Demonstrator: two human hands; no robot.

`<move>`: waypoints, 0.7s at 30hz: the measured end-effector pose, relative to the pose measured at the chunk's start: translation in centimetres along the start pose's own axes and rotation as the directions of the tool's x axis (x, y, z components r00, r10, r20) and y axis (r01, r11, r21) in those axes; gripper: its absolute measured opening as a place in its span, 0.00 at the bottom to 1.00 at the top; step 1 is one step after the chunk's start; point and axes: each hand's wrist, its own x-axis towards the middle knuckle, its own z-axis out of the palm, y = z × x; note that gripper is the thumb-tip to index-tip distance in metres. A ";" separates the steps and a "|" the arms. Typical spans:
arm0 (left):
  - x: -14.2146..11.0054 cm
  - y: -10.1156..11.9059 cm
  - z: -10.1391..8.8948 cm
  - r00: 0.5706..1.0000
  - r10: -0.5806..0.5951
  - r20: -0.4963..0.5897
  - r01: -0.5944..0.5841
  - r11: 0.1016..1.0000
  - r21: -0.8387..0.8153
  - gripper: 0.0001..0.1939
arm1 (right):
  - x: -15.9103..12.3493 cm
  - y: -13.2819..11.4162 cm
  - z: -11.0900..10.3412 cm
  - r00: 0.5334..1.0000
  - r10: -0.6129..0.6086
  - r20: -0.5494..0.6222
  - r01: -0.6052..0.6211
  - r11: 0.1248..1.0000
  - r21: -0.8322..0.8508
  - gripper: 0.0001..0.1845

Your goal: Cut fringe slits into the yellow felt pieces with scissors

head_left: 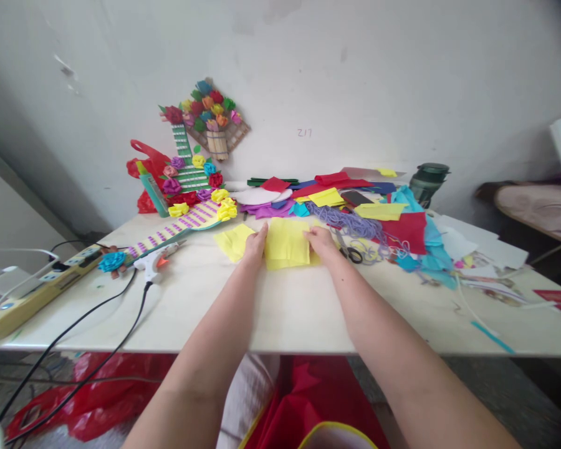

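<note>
Between my two hands, just above the white table, is a rectangle of yellow crepe paper (287, 243). My left hand (256, 244) is closed at its left edge, with the thumb up along the side. My right hand (320, 241) pinches the opposite edge. Another yellow piece (234, 241) lies on the table beside my left hand, and some yellow paper shows behind my right fingers. Black-handled scissors (350, 252) lie to the right of my right hand. Behind the hands are stacked coloured sheets and a tangle of purple yarn (350, 219).
A white glue gun (152, 265) with a black cord lies at left, near a yellow power strip (42, 290). Flower-decorated crafts (191, 159) lean on the wall. A dark green bottle (429, 182) stands back right. Blue paper (423, 237) and scraps cover the right side.
</note>
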 end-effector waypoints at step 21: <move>0.0 -0.2 0.3 0.998 0.054 0.021 -0.051 0.994 -0.099 0.21 | -0.3 -0.1 -0.1 0.999 -0.046 -0.006 0.044 0.989 -0.140 0.11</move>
